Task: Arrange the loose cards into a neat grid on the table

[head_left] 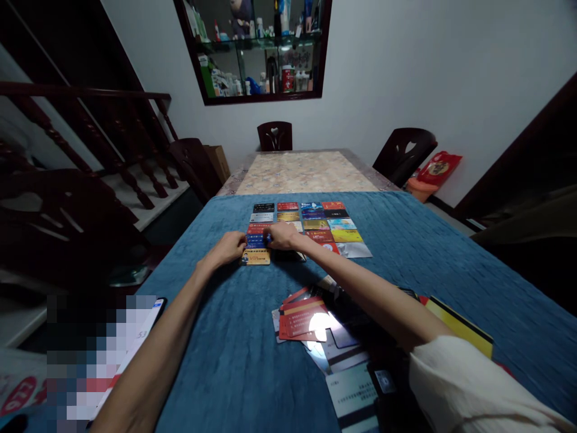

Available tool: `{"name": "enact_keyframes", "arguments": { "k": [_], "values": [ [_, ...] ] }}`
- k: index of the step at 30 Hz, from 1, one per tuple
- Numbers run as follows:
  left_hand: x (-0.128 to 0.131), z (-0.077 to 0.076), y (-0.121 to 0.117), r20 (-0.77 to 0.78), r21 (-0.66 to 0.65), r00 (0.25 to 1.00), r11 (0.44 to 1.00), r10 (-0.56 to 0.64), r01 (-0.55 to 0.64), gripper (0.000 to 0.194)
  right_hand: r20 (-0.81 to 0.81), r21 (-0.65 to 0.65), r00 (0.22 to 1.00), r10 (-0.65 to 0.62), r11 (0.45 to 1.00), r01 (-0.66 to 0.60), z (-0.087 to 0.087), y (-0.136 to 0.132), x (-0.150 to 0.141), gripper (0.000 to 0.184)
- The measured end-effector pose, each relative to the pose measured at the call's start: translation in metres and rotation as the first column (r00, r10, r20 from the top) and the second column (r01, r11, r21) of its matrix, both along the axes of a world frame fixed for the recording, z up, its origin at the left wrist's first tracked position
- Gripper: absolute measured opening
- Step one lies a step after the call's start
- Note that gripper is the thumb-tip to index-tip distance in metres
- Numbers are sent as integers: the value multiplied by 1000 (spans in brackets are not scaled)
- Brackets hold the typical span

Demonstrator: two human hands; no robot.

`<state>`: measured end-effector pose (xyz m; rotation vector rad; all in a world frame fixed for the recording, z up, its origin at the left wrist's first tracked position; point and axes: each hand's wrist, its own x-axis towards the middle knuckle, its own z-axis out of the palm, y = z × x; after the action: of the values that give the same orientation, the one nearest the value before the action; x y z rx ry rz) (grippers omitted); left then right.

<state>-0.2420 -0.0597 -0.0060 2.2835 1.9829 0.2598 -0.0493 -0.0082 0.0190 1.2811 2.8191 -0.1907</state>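
A blue card [255, 242] lies in the left column of a grid of cards on the blue cloth. At its left edge is my left hand [232, 245], fingers curled and closed against it. My right hand [282, 235] closes at the card's right edge, its fingertips partly hidden, and covers parts of the neighbouring cards. Directly below the blue card sits a yellow VIP card [256, 257]; a red card [258, 228] lies just above it. A silver card [356, 250] marks the grid's lower right corner.
Loose red cards [301, 319] and a pale card with a dark stripe [351, 391] lie in a pile under my right forearm. A yellow card [462, 325] is right of it. A phone [144, 337] rests at the left. Chairs [274, 136] surround the table.
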Motion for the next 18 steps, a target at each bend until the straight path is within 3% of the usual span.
{"name": "enact_keyframes", "arguments": {
  "k": [18],
  "values": [
    [5,0,-1,-82,-25,995,998,48,-50,34,23,-1,1000,11,1000,-11,2,0,-2,39]
  ]
}}
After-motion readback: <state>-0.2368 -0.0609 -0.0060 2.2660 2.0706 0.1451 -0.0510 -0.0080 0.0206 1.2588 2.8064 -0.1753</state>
